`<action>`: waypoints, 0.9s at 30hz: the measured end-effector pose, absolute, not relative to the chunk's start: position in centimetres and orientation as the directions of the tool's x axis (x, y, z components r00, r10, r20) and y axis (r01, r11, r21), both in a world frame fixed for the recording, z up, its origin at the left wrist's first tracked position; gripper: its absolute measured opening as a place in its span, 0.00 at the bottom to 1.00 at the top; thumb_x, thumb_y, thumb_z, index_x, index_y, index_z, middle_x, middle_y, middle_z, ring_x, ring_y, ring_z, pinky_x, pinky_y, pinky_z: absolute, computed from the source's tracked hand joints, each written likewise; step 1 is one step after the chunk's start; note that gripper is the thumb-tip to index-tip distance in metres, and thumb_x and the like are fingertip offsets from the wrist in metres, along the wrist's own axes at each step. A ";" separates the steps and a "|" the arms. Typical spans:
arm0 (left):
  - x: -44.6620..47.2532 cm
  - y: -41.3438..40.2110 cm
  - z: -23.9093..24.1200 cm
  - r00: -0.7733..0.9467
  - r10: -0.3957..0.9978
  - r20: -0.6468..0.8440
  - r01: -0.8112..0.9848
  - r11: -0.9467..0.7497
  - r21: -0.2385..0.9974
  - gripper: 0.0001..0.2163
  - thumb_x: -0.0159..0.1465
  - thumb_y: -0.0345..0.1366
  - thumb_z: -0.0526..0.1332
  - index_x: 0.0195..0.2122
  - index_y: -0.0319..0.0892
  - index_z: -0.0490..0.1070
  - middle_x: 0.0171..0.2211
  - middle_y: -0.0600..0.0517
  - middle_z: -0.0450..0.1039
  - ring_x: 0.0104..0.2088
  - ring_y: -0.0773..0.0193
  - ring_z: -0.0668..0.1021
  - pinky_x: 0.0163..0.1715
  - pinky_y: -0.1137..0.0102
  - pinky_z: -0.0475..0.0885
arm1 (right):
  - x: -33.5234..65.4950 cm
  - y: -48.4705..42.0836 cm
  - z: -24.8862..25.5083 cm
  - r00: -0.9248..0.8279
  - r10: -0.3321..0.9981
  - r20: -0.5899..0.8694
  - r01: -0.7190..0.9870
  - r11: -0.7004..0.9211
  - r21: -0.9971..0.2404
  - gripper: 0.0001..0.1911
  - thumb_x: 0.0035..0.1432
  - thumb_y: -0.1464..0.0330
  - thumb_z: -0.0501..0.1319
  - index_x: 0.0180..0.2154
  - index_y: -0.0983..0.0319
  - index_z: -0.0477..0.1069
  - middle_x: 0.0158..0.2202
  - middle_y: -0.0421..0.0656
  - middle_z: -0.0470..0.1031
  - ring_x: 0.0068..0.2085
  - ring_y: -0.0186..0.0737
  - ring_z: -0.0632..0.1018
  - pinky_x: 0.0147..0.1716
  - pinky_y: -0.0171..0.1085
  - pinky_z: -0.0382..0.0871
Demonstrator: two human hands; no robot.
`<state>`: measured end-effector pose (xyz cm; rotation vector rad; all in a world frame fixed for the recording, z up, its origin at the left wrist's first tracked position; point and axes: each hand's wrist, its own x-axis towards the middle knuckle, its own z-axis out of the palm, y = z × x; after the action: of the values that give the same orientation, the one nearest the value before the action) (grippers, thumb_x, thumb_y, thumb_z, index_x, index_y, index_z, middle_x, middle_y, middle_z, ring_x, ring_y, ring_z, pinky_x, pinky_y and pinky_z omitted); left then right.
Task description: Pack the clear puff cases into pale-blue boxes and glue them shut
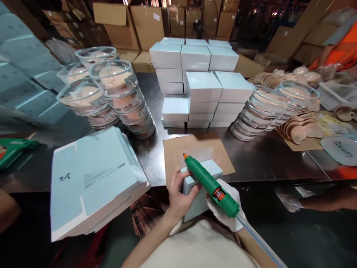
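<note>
My left hand point(178, 193), bare, grips the left side of a small light-blue box point(205, 173) that rests at the near edge of a brown cardboard sheet point(173, 150). My right hand point(225, 204), in a white glove, is closed round a green glue gun point(210, 182). The gun lies across the top of the box, and its orange tip points up-left just past the box's far corner. A pale stick or hose trails from the gun's rear toward the lower right.
A pile of flat light-blue unfolded cartons point(95, 182) lies at my left. Stacked blue boxes point(200, 85) stand behind the cardboard. Clear round containers point(117, 93) stand left, more point(267, 108) right beside beige pads point(301, 130). Another person's hand point(290, 197) shows at right.
</note>
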<state>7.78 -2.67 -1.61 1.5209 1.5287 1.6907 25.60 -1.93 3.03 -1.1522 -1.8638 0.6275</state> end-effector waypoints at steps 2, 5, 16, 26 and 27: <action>7.7 -2.8 -1.9 -0.339 0.837 0.430 0.354 -0.310 0.882 0.13 0.63 0.45 0.72 0.46 0.48 0.79 0.47 0.47 0.79 0.59 0.48 0.76 0.60 0.55 0.69 | 25.7 -1.6 3.0 -0.240 0.867 0.436 0.488 0.496 -0.718 0.08 0.60 0.64 0.64 0.31 0.57 0.68 0.25 0.38 0.73 0.23 0.36 0.75 0.24 0.34 0.71; 7.4 -3.1 -2.2 -0.389 0.840 0.379 0.335 -0.254 0.907 0.15 0.62 0.47 0.73 0.46 0.47 0.80 0.50 0.45 0.78 0.59 0.48 0.76 0.59 0.56 0.71 | 27.4 -1.4 2.3 -0.171 0.895 0.412 0.525 0.437 -0.730 0.07 0.58 0.64 0.67 0.32 0.58 0.71 0.28 0.40 0.78 0.27 0.40 0.79 0.30 0.38 0.76; 6.0 -3.6 -1.4 -0.476 0.858 0.192 0.175 -0.122 0.977 0.20 0.57 0.54 0.74 0.44 0.46 0.80 0.52 0.45 0.75 0.56 0.50 0.78 0.51 0.63 0.73 | 30.1 6.7 -0.4 0.114 0.961 -0.252 0.181 -0.269 -0.946 0.30 0.51 0.43 0.64 0.38 0.63 0.79 0.34 0.49 0.84 0.20 0.38 0.74 0.19 0.37 0.67; 5.0 -3.3 -0.1 -0.402 0.904 0.145 0.002 -0.157 0.988 0.20 0.56 0.56 0.74 0.40 0.47 0.79 0.47 0.48 0.75 0.44 0.55 0.80 0.44 0.67 0.74 | 29.6 8.5 3.8 0.102 0.991 -0.087 0.296 -0.114 -0.948 0.23 0.48 0.51 0.75 0.40 0.60 0.82 0.37 0.46 0.85 0.43 0.48 0.83 0.42 0.41 0.77; 5.1 -3.2 -0.1 -0.379 0.913 0.148 -0.008 -0.164 0.986 0.20 0.56 0.56 0.74 0.40 0.47 0.79 0.45 0.49 0.75 0.45 0.55 0.80 0.44 0.66 0.75 | 28.6 8.1 4.3 -0.008 0.996 -0.086 0.227 -0.082 -0.970 0.27 0.48 0.51 0.75 0.45 0.60 0.82 0.42 0.47 0.85 0.45 0.49 0.83 0.46 0.43 0.78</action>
<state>5.05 -3.24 -0.13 1.0880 1.3778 1.6347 28.58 8.10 4.30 -1.4326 -1.3489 1.1685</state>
